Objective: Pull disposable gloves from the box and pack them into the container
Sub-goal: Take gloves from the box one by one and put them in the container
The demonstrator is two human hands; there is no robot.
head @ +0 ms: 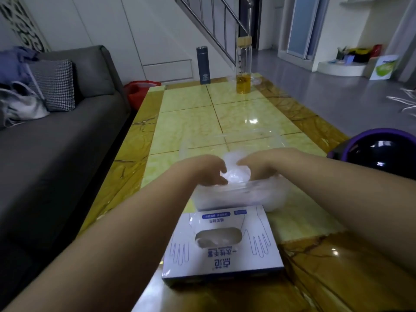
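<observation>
A white and blue glove box lies flat near the table's front edge, its oval opening facing up. Just beyond it stands a clear plastic container with several crumpled clear gloves inside. Its clear lid lies on the table behind it. My left hand and my right hand are over the container, both with curled fingers gripping a wad of clear gloves between them.
The yellow tiled table has a dark flask and a glass bottle with yellow liquid at its far end. A grey sofa runs along the left. A black and purple helmet sits at the right edge.
</observation>
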